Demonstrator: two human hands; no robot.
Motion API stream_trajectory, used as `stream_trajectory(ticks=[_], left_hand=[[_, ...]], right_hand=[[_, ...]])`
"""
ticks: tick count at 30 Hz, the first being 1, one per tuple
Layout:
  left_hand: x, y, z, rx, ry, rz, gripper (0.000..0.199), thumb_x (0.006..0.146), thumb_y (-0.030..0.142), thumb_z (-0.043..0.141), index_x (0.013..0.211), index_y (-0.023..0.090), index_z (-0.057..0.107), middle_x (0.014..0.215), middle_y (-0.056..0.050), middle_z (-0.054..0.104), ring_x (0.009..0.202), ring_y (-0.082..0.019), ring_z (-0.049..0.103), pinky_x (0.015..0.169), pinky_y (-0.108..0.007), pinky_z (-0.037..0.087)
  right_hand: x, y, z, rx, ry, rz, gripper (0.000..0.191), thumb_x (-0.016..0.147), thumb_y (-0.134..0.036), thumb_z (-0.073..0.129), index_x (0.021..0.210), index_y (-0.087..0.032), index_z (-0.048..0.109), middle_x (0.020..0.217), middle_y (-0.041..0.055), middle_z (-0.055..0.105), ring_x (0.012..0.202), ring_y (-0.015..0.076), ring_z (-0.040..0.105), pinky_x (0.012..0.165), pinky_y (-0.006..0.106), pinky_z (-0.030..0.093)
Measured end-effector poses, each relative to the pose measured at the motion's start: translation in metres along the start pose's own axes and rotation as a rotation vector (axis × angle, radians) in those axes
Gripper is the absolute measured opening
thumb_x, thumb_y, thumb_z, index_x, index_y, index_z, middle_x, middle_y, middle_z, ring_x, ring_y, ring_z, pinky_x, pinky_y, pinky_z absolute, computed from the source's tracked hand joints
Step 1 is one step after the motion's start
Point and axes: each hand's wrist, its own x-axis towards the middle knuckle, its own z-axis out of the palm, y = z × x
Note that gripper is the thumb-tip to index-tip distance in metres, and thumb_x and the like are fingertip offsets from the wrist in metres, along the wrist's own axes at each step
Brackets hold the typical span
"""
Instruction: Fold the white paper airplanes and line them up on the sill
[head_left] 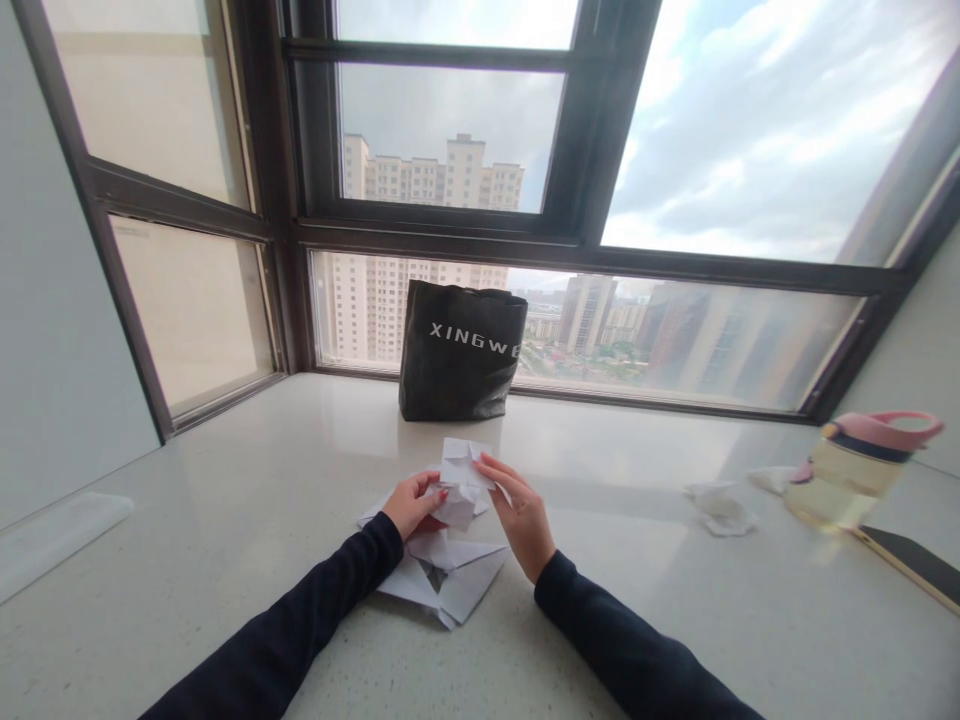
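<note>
My left hand [417, 503] pinches a piece of folded white paper [459, 462] by its lower left side. On the right edge of that paper, the fingers of my right hand [523, 508] are closed, thumb behind and fingertips in front. The paper is held up off the surface and shows creases and a loose lower flap. Beneath both hands lie more folded white papers [471, 583], overlapping around a small gap. Part of that pile is hidden by my left hand and the held paper.
A black bag [461, 350] with white lettering stands by the window. To the right are crumpled tissues [721, 508], a clear bottle with a pink lid [851, 475] and a phone [919, 562]. A whitish, flat strip-like object [64, 540] lies at the left on the pale countertop [247, 520].
</note>
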Motion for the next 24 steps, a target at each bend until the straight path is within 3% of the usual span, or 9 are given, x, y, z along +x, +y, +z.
stream_trajectory(ticks=[5, 11, 14, 20, 24], left_hand=[[0.0, 0.005, 0.0, -0.071, 0.072, 0.043, 0.047, 0.049, 0.026, 0.077, 0.09, 0.015, 0.057, 0.086, -0.007, 0.063, 0.063, -0.017, 0.06, 0.049, -0.026, 0.05], [-0.003, 0.013, 0.004, -0.192, 0.093, 0.039, 0.025, 0.072, 0.031, 0.059, 0.09, 0.013, 0.058, 0.074, -0.007, 0.065, 0.06, -0.016, 0.061, 0.053, -0.027, 0.051], [-0.005, 0.017, 0.005, -0.262, 0.095, 0.02, 0.03, 0.078, 0.037, 0.05, 0.088, 0.01, 0.059, 0.079, -0.01, 0.065, 0.062, -0.016, 0.061, 0.054, -0.027, 0.052], [-0.006, 0.018, 0.005, -0.161, 0.076, 0.064, 0.033, 0.071, 0.034, 0.06, 0.096, 0.012, 0.057, 0.086, -0.008, 0.064, 0.07, -0.018, 0.062, 0.057, -0.027, 0.053], [-0.005, 0.016, 0.005, -0.05, 0.112, 0.122, 0.051, 0.065, 0.023, 0.067, 0.11, 0.016, 0.046, 0.088, -0.007, 0.063, 0.066, -0.016, 0.061, 0.055, -0.026, 0.052]], right_hand=[[-0.003, -0.009, 0.001, -0.07, -0.071, -0.092, 0.037, 0.08, -0.017, 0.04, 0.113, -0.027, 0.051, 0.121, 0.0034, 0.049, 0.111, 0.0182, 0.044, 0.094, 0.038, 0.034], [-0.007, -0.01, 0.006, -0.173, -0.243, -0.164, 0.044, 0.079, -0.012, 0.039, 0.121, -0.025, 0.043, 0.126, 0.0043, 0.044, 0.115, 0.0175, 0.04, 0.097, 0.038, 0.032], [-0.007, -0.007, 0.007, -0.228, -0.247, -0.191, 0.044, 0.08, -0.011, 0.037, 0.122, -0.023, 0.042, 0.126, 0.0058, 0.044, 0.117, 0.0177, 0.037, 0.099, 0.04, 0.028], [-0.007, -0.004, 0.007, -0.258, -0.246, -0.215, 0.045, 0.079, -0.008, 0.034, 0.121, -0.022, 0.042, 0.124, 0.0066, 0.045, 0.115, 0.0178, 0.039, 0.1, 0.041, 0.028], [-0.007, -0.004, 0.007, -0.264, -0.262, -0.215, 0.048, 0.076, -0.005, 0.033, 0.12, -0.023, 0.044, 0.121, 0.0062, 0.047, 0.114, 0.0193, 0.039, 0.097, 0.042, 0.031]])
